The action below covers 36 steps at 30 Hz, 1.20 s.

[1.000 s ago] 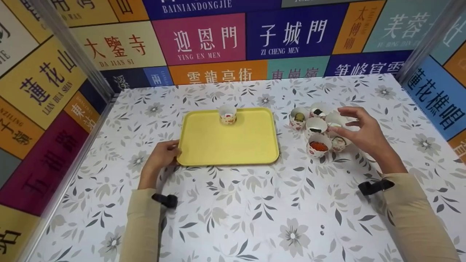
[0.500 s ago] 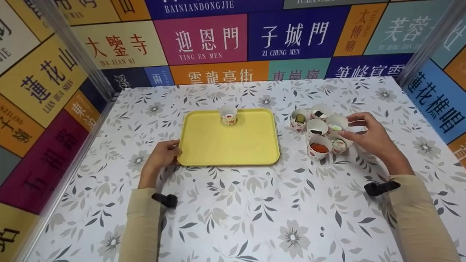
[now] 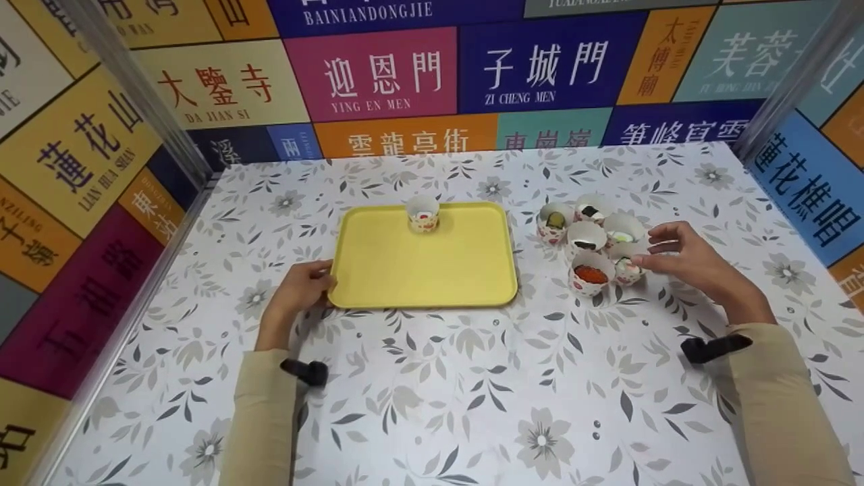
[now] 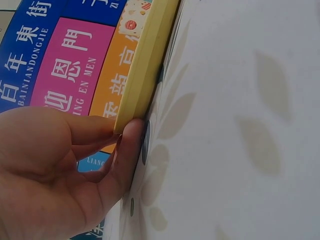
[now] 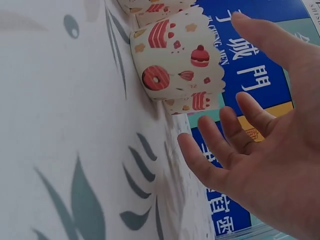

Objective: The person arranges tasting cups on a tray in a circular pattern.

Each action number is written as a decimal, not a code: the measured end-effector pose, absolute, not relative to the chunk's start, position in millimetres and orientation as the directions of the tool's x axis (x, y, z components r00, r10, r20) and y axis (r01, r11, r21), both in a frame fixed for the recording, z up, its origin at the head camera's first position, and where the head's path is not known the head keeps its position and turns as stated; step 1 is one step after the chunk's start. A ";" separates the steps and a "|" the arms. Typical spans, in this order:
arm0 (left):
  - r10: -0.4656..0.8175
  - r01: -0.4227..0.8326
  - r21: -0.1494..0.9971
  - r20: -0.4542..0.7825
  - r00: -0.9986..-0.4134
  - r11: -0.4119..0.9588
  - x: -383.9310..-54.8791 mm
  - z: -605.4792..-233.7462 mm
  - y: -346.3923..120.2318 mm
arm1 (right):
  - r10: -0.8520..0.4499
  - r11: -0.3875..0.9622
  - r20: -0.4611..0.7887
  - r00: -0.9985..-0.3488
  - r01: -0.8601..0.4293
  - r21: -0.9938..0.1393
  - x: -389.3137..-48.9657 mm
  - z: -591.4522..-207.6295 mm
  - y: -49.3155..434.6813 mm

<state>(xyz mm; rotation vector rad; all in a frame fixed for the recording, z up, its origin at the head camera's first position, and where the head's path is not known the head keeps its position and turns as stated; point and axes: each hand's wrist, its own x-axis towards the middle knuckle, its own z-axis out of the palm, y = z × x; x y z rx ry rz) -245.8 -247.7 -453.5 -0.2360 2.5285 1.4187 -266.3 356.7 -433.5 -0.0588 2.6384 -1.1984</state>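
Paper cups (image 3: 586,233) stand beside the spread right grip (image 3: 702,267); left grip (image 3: 299,287) pinches yellow tray (image 3: 425,270)

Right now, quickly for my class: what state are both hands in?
Left hand: closed, pinching the edge of the yellow tray.
Right hand: open, empty, near the paper cups.

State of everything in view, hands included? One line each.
Yellow tray: flat on the table, held at its left edge
Cup on the tray: upright, white-and-red contents
Orange-filled cup: upright, off the tray
Five other cups: upright, clustered off the tray, none empty
Left hand: holding the tray edge
Right hand: open beside the cups, holding nothing
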 end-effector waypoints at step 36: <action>-0.018 -0.212 0.818 -0.240 -0.971 0.535 -244.8 -455.1 -249.5 | -0.241 0.700 -0.241 -0.940 0.004 -0.714 -270.2 -445.1 350.0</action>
